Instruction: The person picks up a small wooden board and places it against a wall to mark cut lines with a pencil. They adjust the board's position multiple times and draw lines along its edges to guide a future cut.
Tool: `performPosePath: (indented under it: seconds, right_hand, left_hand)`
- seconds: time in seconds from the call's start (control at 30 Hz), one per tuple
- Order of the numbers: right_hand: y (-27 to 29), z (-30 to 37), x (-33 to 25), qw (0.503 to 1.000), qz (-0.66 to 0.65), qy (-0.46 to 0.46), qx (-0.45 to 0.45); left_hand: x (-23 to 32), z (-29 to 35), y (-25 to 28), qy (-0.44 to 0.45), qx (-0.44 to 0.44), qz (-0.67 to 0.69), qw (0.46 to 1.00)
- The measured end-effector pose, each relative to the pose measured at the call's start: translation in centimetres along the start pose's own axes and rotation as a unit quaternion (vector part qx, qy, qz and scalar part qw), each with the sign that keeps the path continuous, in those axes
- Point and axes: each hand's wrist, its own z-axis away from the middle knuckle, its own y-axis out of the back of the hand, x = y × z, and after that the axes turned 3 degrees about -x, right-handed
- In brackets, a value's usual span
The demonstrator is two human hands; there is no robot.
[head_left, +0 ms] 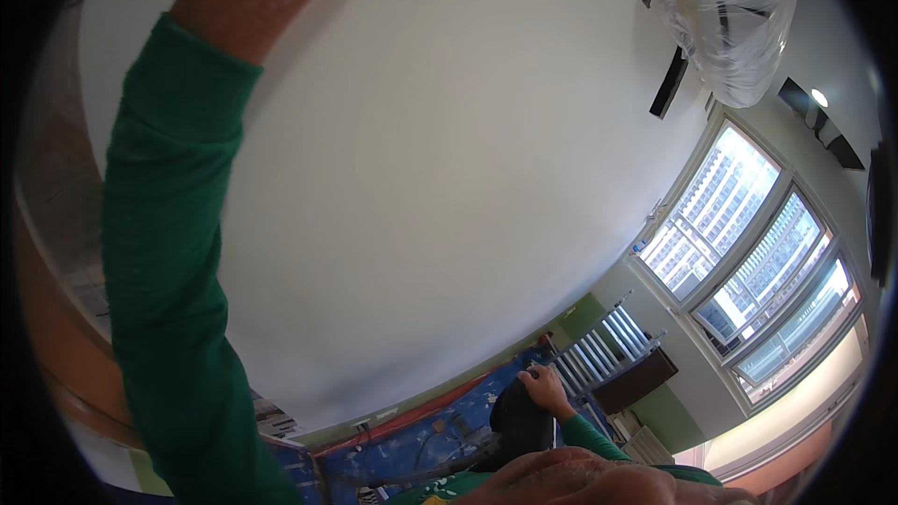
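Note:
My left arm, in a green sleeve point(173, 224), reaches up along the left side. Its bare wrist point(267, 0) leaves the picture at the top edge, so my left hand and anything in it are out of sight. The arm passes in front of a broad, smooth white wall point(449, 168). Low and right of centre, my right hand point(543, 391) rests on my bent knee in dark trousers point(522, 421). Its fingers lie over the dark cloth and partly drop from sight; I see no tool in it.
Blue sheeting point(412, 449) with pale spots covers the floor along the wall's foot. A silver metal rack or ladder point(603, 351) stands by the windows point(739, 252) at right. A bulky thing in clear plastic point(725, 28) hangs near dark ceiling slots point(668, 84).

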Motion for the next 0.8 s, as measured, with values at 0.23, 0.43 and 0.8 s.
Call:
performPosePath:
  seconds: [0.23,0.43,0.8]
  right_hand:
    - [1.7,-1.0,-0.5,0.998,-0.033,-0.026,0.052]
    - [4.0,3.4,-0.7,0.988,-0.042,-0.112,0.102]
    - [5.8,11.2,-2.3,0.966,-0.070,-0.187,0.164]
  left_hand:
    - [1.8,-10.1,3.9,0.221,-0.332,0.618,0.678]
    - [6.3,-15.1,-7.7,0.396,-0.173,0.841,0.324]
    - [9.1,-15.5,-13.5,0.420,-0.130,0.878,0.190]
